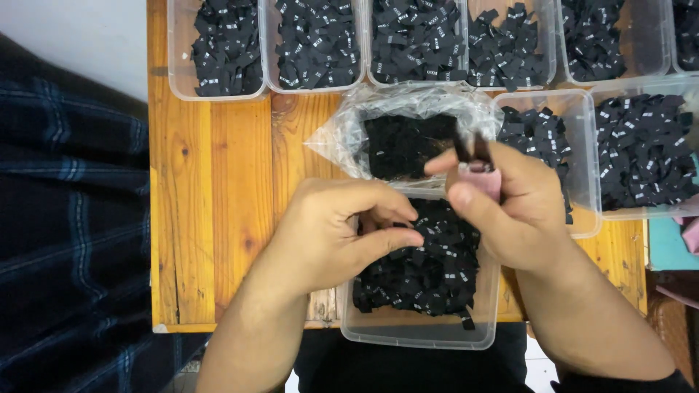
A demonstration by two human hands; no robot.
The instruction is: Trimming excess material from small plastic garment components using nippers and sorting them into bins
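Note:
My left hand (342, 233) hovers over a clear plastic container (415, 331) full of small black fabric labels (429, 269), thumb and fingers pinched together on one or more labels. My right hand (510, 207) is closed around a pink-handled tool (482, 177), its dark tips sticking up beside a few black label strips. Just behind both hands lies an open clear plastic bag (349, 131) holding a dark heap of labels (404, 145).
A wooden table (218, 218) carries several clear tubs of black labels along the far edge (226, 51) and at the right (641, 149). A dark plaid cloth (65, 233) lies at the left. Pink items (690, 233) sit at the right edge.

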